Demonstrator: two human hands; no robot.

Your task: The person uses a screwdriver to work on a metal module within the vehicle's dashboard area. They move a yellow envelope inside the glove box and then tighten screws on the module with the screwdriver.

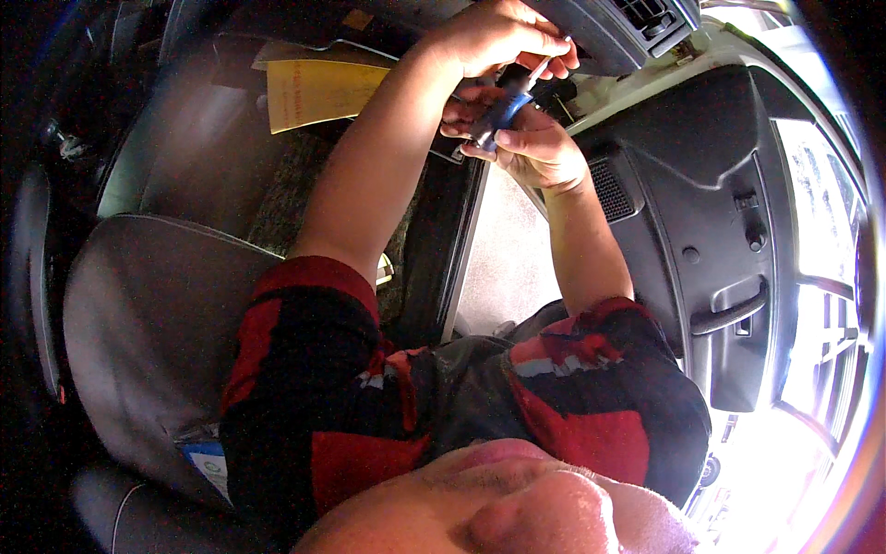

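Note:
Below the corner of the dashboard, my right hand (546, 152) is closed round a short cylindrical thing (505, 113) with a blue band, a dark upper part and a shiny metallic lower end. I cannot tell its kind. Just above it is my left hand (498, 39), thumb and fingers pinched together beside a thin pale piece (538, 69) at the top of the cylinder. Whether that piece belongs to the cylinder is unclear. Both forearms reach up from a red-and-black shirt.
An open car door (688, 212) with a pull handle (731, 312) stands on the right. The dashboard (604, 32) with an air vent overhangs my hands. A yellow envelope (318, 92) lies left of my left forearm. At the lower left is a grey seat (157, 305).

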